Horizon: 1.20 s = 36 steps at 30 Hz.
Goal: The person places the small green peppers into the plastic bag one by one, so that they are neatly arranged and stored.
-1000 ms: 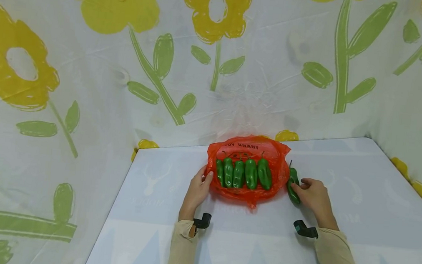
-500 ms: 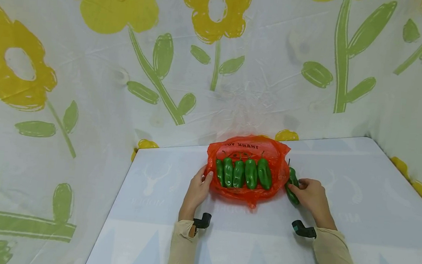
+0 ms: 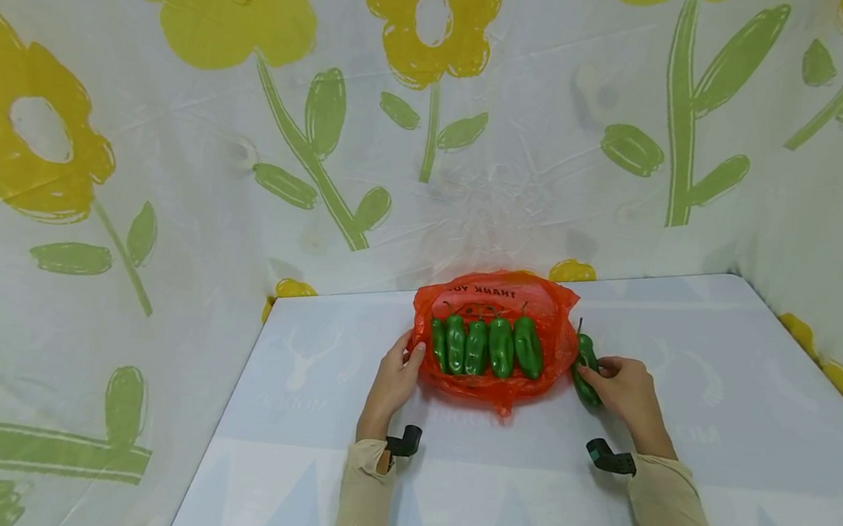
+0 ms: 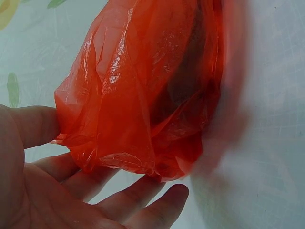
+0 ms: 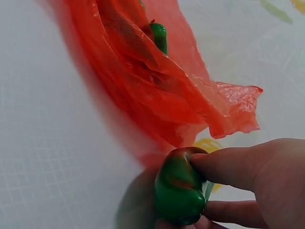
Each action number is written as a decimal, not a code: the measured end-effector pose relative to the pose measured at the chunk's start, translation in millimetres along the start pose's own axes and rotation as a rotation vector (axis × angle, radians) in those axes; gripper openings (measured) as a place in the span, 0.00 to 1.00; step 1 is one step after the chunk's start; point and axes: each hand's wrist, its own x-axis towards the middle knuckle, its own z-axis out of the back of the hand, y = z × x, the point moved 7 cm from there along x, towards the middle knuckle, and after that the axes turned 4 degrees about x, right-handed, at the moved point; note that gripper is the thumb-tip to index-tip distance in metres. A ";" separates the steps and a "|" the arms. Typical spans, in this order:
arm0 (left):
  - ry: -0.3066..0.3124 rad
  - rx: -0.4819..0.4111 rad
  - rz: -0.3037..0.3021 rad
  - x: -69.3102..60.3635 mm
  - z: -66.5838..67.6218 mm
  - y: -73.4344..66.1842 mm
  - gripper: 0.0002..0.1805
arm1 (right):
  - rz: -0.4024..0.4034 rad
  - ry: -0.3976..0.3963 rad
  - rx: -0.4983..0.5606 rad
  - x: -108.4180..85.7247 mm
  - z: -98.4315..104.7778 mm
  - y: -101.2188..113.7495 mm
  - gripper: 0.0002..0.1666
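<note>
A red plastic bag lies open on the table, with several green peppers lined up side by side in it. My left hand holds the bag's left edge; in the left wrist view, the thumb and fingers are around the crumpled plastic. Just outside the bag's right side, my right hand pinches another green pepper, its stem pointing away from me. The right wrist view has this pepper between thumb and fingers, close to the bag.
The white table has pale blue printed patterns. Behind it and at both sides hangs a white curtain with yellow flowers. A black wrist camera sits at the left cuff, another wrist camera at the right.
My right hand and the pepper in it have shifted slightly left and then back. The left hand, the bag and the peppers in it stay where they were.
</note>
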 end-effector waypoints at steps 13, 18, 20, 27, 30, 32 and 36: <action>-0.011 0.008 -0.009 -0.7 0.8 1.9 0.32 | -0.015 -0.020 0.037 -0.7 11.0 -5.3 0.42; -0.009 0.003 -0.008 -1.0 0.9 2.1 0.32 | -0.016 -0.022 0.059 -2.8 16.0 -4.6 0.43; -0.007 0.005 -0.007 -0.9 0.9 1.8 0.32 | -0.013 -0.024 0.066 -4.0 18.2 -3.3 0.43; 0.003 -0.013 0.002 0.8 0.1 0.9 0.32 | -0.008 -0.030 0.074 -7.7 24.8 3.2 0.44; 0.001 -0.012 -0.006 0.6 0.4 0.7 0.32 | -0.005 -0.035 0.075 -10.1 27.2 7.4 0.44; -0.001 -0.011 -0.006 0.1 0.7 0.7 0.32 | -0.001 -0.038 0.073 -11.8 28.4 10.0 0.45; 0.000 -0.010 -0.002 -0.5 0.7 0.6 0.32 | 0.005 -0.041 0.071 -15.1 29.5 14.7 0.44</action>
